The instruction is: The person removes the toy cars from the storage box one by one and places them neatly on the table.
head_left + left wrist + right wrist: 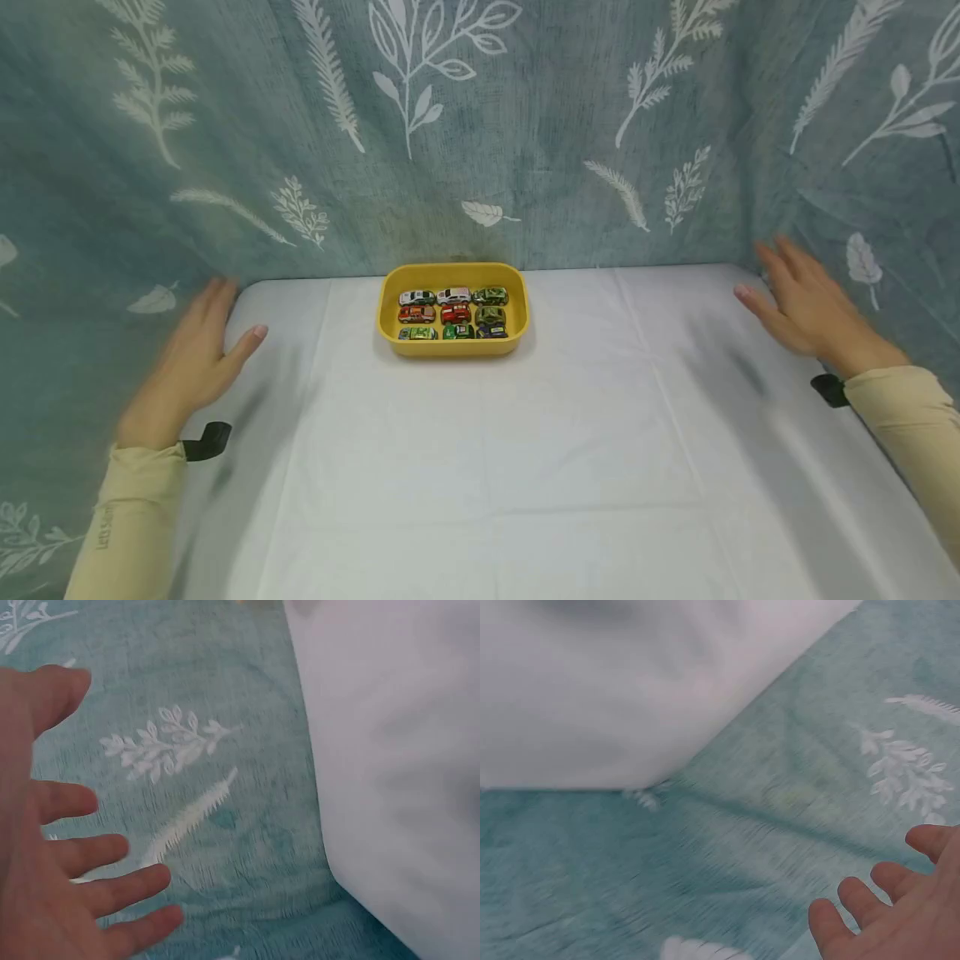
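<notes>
Head view: yellow tray (453, 351) upper centre of frame, on white cloth (480, 467); toy cars (456, 314) inside, three rows. Left hand (191, 358) at left, right hand (813, 308) at right, fingers extended, both well apart from tray. Left wrist view: left hand at left edge, fingers spread, leafy green fabric (262, 742) behind. Right wrist view: right hand lower right, fingers apart.

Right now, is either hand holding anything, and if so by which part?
Nothing is held: the left hand and right hand are empty, both apart from the yellow tray.
</notes>
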Tool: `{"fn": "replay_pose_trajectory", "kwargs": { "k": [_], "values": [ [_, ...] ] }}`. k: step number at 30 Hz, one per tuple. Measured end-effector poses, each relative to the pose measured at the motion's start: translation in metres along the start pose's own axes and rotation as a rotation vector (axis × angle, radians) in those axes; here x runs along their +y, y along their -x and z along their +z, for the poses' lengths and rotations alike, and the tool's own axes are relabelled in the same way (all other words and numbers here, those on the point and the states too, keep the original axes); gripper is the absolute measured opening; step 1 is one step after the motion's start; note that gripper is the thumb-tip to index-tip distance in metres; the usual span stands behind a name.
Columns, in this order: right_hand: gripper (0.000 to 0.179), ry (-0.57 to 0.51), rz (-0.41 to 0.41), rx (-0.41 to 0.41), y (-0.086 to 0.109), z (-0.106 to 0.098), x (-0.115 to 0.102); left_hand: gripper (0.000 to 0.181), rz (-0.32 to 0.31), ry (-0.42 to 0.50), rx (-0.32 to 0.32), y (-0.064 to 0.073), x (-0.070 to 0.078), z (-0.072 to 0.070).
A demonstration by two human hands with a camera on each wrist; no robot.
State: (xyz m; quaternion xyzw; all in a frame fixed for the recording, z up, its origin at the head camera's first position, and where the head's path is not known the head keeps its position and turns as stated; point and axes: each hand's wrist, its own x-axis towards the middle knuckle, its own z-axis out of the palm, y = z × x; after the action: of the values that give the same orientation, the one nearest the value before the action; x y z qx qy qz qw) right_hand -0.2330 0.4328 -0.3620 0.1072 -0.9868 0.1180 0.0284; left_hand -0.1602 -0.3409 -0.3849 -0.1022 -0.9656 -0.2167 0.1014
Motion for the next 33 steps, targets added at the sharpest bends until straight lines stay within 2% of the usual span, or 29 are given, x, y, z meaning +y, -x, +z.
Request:
{"fn": "replay_pose_trajectory", "kwargs": {
  "k": [4,7,9,13,16,19,24,29,33],
  "values": [
    [0.079,0.023,-0.038,-0.002,-0.017,-0.001,-0.024,0.081,0.034,0.059,0.073,-0.006,0.013,0.013],
    [0.077,0.042,-0.096,0.013,-0.034,0.002,-0.047,0.088,0.025,0.117,0.088,-0.012,0.024,0.032],
    [0.075,0.026,-0.135,0.022,-0.046,0.005,-0.066,0.094,-0.014,0.176,0.071,-0.018,0.032,0.051],
    [0.07,-0.03,-0.2,-0.014,-0.067,0.011,-0.109,0.108,-0.117,0.323,-0.004,-0.035,0.051,0.1],
    [0.066,-0.036,-0.256,-0.055,-0.081,0.017,-0.143,0.116,-0.142,0.432,-0.024,-0.048,0.065,0.135],
    [0.061,-0.026,-0.321,-0.067,-0.094,0.025,-0.174,0.122,-0.134,0.492,-0.001,-0.057,0.079,0.158],
    [0.058,-0.047,-0.414,-0.077,-0.113,0.037,-0.215,0.133,-0.174,0.539,0.014,-0.065,0.095,0.178],
    [0.058,-0.01,-0.475,-0.069,-0.13,0.046,-0.244,0.137,-0.233,0.565,0.018,-0.067,0.106,0.186],
    [0.056,0.006,-0.508,-0.083,-0.142,0.057,-0.266,0.139,-0.251,0.549,0.045,-0.065,0.108,0.189]
  ]
}}
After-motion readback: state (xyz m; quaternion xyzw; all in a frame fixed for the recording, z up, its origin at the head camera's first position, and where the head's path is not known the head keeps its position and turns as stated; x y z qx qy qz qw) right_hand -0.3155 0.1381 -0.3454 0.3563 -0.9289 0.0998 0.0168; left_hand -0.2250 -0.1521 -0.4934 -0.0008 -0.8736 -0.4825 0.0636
